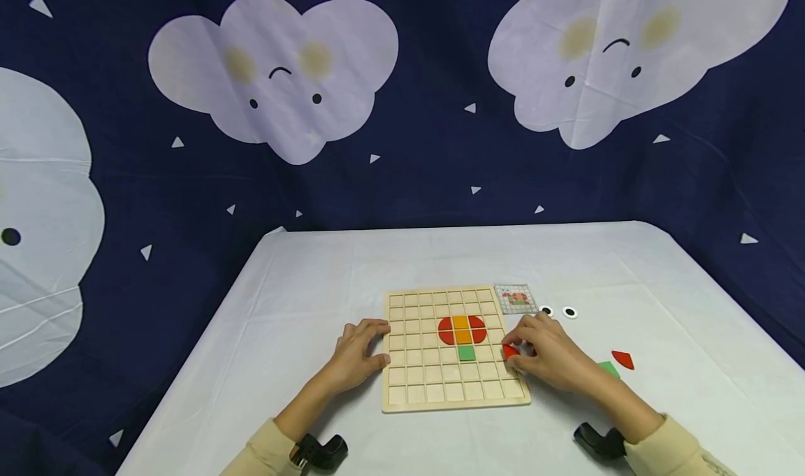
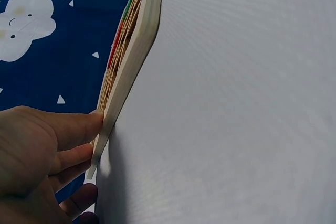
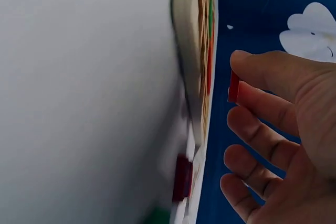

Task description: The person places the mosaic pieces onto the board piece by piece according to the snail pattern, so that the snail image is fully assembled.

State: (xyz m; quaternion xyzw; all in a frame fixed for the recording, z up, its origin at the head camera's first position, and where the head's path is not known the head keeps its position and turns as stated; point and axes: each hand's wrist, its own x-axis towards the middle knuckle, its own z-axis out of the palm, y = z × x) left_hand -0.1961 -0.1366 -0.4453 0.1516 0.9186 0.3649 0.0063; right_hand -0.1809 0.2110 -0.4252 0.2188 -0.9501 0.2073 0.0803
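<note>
A wooden grid board (image 1: 418, 374) lies on the white table. In its squares, rounded red pieces (image 1: 445, 330) flank orange squares (image 1: 462, 329), with a green square (image 1: 467, 353) just below. My left hand (image 1: 355, 356) rests against the board's left edge, thumb and fingers spread along it. Over the board's right edge, my right hand (image 1: 547, 347) pinches a small red piece (image 3: 233, 86) between thumb and index finger. The right wrist view shows this piece edge-on, raised off the board, while the other fingers curl loosely.
A pattern card (image 1: 516, 299) lies by the board's top right corner. Two white eye discs (image 1: 569, 312) are beyond my right hand, one partly covered by it. Right of that hand lie a red rounded piece (image 1: 622, 359) and a green piece (image 1: 608, 369), partly hidden by my forearm.
</note>
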